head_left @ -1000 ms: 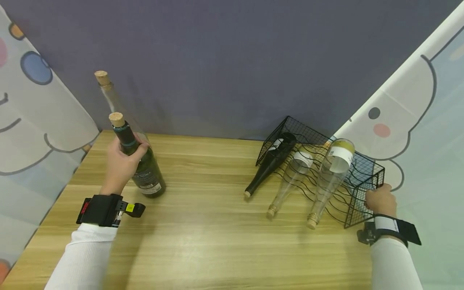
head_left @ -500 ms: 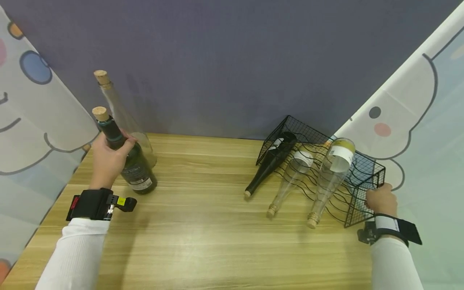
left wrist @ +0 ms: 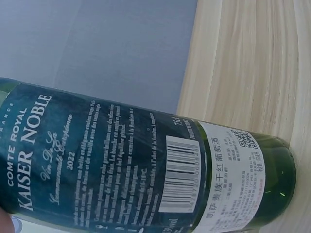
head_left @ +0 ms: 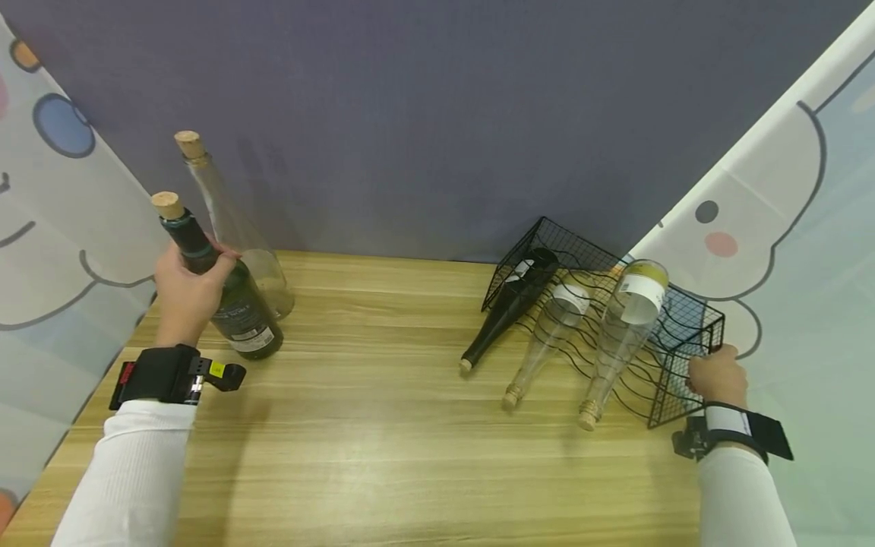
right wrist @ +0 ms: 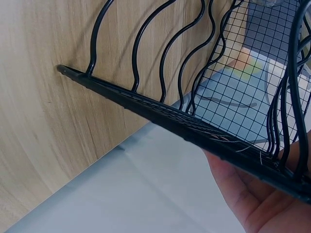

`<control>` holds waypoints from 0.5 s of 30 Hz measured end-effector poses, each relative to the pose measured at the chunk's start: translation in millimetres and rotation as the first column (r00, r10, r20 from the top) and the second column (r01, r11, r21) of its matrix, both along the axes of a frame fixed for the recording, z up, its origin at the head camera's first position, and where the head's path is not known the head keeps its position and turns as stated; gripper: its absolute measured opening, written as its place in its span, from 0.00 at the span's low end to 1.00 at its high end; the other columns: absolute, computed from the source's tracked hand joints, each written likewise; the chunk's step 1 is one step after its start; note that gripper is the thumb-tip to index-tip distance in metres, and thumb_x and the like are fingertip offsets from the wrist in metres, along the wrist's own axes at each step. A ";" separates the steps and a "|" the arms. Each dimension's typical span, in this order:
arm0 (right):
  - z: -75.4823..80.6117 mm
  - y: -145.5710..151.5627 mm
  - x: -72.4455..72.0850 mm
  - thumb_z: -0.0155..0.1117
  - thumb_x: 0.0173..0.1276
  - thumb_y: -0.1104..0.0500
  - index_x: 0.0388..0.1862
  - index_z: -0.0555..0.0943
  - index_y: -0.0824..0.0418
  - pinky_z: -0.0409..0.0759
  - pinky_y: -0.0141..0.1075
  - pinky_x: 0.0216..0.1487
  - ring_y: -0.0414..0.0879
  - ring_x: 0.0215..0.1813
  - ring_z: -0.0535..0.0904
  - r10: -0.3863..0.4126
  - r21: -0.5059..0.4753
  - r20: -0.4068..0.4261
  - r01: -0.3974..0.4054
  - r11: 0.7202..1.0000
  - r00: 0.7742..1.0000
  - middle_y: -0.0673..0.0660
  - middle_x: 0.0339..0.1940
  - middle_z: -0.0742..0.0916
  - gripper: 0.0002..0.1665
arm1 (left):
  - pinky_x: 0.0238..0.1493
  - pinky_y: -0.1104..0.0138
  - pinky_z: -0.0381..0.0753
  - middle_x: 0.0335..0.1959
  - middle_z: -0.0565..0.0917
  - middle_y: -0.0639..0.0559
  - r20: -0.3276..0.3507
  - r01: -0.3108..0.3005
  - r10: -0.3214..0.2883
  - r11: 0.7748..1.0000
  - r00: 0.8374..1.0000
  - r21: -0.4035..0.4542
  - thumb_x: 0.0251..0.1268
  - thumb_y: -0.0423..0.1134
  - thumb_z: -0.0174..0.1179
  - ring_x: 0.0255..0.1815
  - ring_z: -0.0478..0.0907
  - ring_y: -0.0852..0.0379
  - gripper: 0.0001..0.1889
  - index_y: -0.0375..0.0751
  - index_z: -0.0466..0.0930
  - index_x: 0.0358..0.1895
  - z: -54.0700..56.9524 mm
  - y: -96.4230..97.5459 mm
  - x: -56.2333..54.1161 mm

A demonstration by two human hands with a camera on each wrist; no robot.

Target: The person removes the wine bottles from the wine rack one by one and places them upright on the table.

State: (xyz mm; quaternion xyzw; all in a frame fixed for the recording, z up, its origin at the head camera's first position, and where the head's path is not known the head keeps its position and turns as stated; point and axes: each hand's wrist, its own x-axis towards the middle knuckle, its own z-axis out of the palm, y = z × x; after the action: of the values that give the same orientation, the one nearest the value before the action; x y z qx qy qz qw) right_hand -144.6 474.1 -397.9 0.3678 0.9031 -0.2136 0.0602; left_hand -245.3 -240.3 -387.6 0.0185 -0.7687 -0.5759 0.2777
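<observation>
My left hand (head_left: 186, 292) grips a dark green wine bottle (head_left: 244, 315) below its neck, at the left of the table. The bottle is corked and stands near upright; its label and barcode fill much of the left wrist view. Just behind it rises a clear corked bottle (head_left: 269, 277), partly covered by the green one. On the right, my right hand (head_left: 718, 377) holds the near right end of a black wire wine rack (head_left: 673, 380). In the right wrist view its fingers are partly hidden behind the rack's end mesh.
Lying in the rack, corks toward me, are a dark slim bottle (head_left: 509, 308), a clear bottle (head_left: 547, 338) and a larger clear bottle (head_left: 622, 342). A grey wall (head_left: 410, 137) backs the wooden table (head_left: 383, 441), with cartoon-printed sheets on both sides.
My left hand has moved left and slightly away from me with the green bottle, uncovering more of the clear bottle behind. The right hand and rack stay put.
</observation>
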 end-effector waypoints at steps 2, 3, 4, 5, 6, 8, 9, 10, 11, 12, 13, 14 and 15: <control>0.2 -0.5 -0.3 0.37 0.67 0.60 0.71 0.42 0.83 0.73 0.48 0.32 0.68 0.40 0.73 0.001 0.005 0.000 -0.001 1.000 1.000 0.85 0.47 0.72 0.40 | 0.42 0.72 0.68 0.28 0.81 0.72 0.002 -0.014 0.014 1.000 1.000 -0.006 0.60 0.31 0.63 0.33 0.77 0.70 0.07 0.47 0.76 0.34 -0.1 -1.5 -0.5; 0.1 -0.8 0.0 0.37 0.67 0.60 0.70 0.42 0.83 0.73 0.48 0.32 0.68 0.40 0.73 0.001 0.004 -0.002 -0.001 1.000 1.000 0.85 0.47 0.72 0.40 | 0.42 0.72 0.68 0.28 0.80 0.73 0.000 -0.022 0.022 1.000 1.000 -0.011 0.60 0.31 0.64 0.33 0.76 0.70 0.07 0.48 0.76 0.33 -0.3 -2.3 -0.9; 0.3 -1.1 0.3 0.37 0.67 0.60 0.70 0.43 0.83 0.73 0.48 0.32 0.68 0.40 0.73 0.000 0.004 -0.003 0.000 1.000 1.000 0.85 0.47 0.72 0.40 | 0.42 0.72 0.67 0.28 0.80 0.73 -0.002 -0.027 0.027 1.000 1.000 -0.014 0.60 0.31 0.64 0.33 0.76 0.70 0.07 0.48 0.76 0.33 -0.6 -3.1 -1.3; 0.6 -1.5 0.7 0.37 0.67 0.60 0.70 0.43 0.83 0.73 0.48 0.32 0.68 0.40 0.73 0.001 0.004 -0.003 -0.001 1.000 1.000 0.85 0.47 0.72 0.40 | 0.42 0.72 0.67 0.27 0.80 0.73 -0.006 -0.028 0.028 0.999 1.000 -0.017 0.60 0.31 0.63 0.33 0.76 0.71 0.07 0.48 0.77 0.34 -0.9 -4.0 -1.8; 1.0 -1.9 1.0 0.37 0.67 0.60 0.70 0.43 0.83 0.73 0.48 0.32 0.68 0.40 0.73 0.001 0.004 -0.003 -0.001 1.000 1.000 0.85 0.47 0.72 0.40 | 0.42 0.72 0.66 0.27 0.80 0.73 -0.011 -0.029 0.028 0.999 1.000 -0.021 0.60 0.31 0.63 0.33 0.77 0.71 0.07 0.48 0.77 0.34 -1.3 -5.1 -2.5; 1.4 -2.6 1.7 0.37 0.67 0.60 0.70 0.43 0.83 0.73 0.48 0.32 0.69 0.41 0.73 0.001 0.004 -0.004 0.000 1.000 1.000 0.85 0.47 0.72 0.39 | 0.43 0.72 0.66 0.28 0.80 0.72 -0.014 -0.028 0.027 0.999 1.000 -0.020 0.60 0.31 0.63 0.33 0.77 0.72 0.06 0.48 0.77 0.34 -1.8 -6.9 -3.9; 1.7 -2.9 1.8 0.37 0.67 0.60 0.70 0.43 0.83 0.73 0.49 0.33 0.69 0.41 0.73 -0.001 0.003 -0.003 0.001 1.000 1.000 0.85 0.48 0.71 0.39 | 0.44 0.72 0.66 0.28 0.80 0.72 -0.015 -0.025 0.025 1.000 1.000 -0.018 0.60 0.31 0.62 0.33 0.77 0.72 0.06 0.47 0.77 0.34 -2.0 -8.0 -4.7; 2.1 -3.2 1.8 0.37 0.67 0.60 0.70 0.43 0.83 0.73 0.49 0.32 0.69 0.41 0.73 -0.001 0.004 -0.004 0.001 1.000 1.000 0.85 0.48 0.71 0.39 | 0.44 0.72 0.66 0.28 0.80 0.72 -0.017 -0.025 0.024 1.000 1.000 -0.016 0.61 0.31 0.62 0.34 0.77 0.72 0.06 0.47 0.76 0.34 -2.0 -9.2 -5.3; 1.9 -3.1 1.8 0.37 0.67 0.60 0.70 0.43 0.84 0.73 0.49 0.32 0.69 0.41 0.73 0.002 0.005 -0.006 -0.002 1.000 1.000 0.85 0.48 0.71 0.39 | 0.44 0.72 0.65 0.28 0.80 0.72 -0.022 -0.026 0.026 1.000 0.999 -0.016 0.61 0.31 0.62 0.34 0.77 0.72 0.06 0.48 0.76 0.34 -2.0 -10.4 -5.9; 1.5 -2.9 2.0 0.37 0.67 0.60 0.70 0.43 0.84 0.73 0.49 0.32 0.69 0.40 0.73 0.003 0.004 -0.007 -0.003 1.000 1.000 0.85 0.47 0.71 0.39 | 0.43 0.72 0.65 0.28 0.80 0.72 -0.030 -0.029 0.029 0.999 0.999 -0.016 0.61 0.31 0.62 0.34 0.77 0.72 0.07 0.48 0.76 0.34 -1.8 -11.6 -6.2; 1.3 -3.1 1.8 0.37 0.67 0.60 0.70 0.43 0.84 0.73 0.49 0.32 0.69 0.40 0.74 0.004 0.006 -0.009 -0.004 1.000 1.000 0.85 0.47 0.72 0.40 | 0.43 0.72 0.65 0.28 0.80 0.73 -0.038 -0.032 0.031 0.999 0.999 -0.013 0.60 0.31 0.62 0.33 0.76 0.72 0.07 0.48 0.76 0.33 -1.6 -12.7 -6.4; 1.1 -3.0 1.7 0.37 0.67 0.60 0.70 0.43 0.84 0.73 0.48 0.31 0.69 0.39 0.74 0.005 0.007 -0.010 -0.005 1.000 1.000 0.85 0.46 0.72 0.40 | 0.42 0.72 0.65 0.28 0.80 0.73 -0.047 -0.035 0.034 0.999 0.998 -0.013 0.60 0.30 0.61 0.33 0.76 0.71 0.07 0.48 0.76 0.33 -1.5 -13.7 -6.5; 1.0 -2.7 1.4 0.38 0.67 0.60 0.70 0.43 0.84 0.73 0.48 0.31 0.69 0.39 0.74 0.005 0.008 -0.012 -0.005 1.000 1.000 0.85 0.46 0.72 0.40 | 0.42 0.72 0.65 0.27 0.80 0.73 -0.057 -0.040 0.040 0.999 0.998 -0.015 0.60 0.30 0.61 0.33 0.76 0.71 0.07 0.48 0.76 0.33 -1.4 -14.7 -6.4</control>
State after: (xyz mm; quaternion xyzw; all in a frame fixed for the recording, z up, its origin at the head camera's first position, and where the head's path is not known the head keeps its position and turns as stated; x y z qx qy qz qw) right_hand -143.2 471.4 -396.9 0.3644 0.9051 -0.2121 0.0540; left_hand -251.7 -255.0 -389.0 0.0155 -0.7645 -0.5645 0.3108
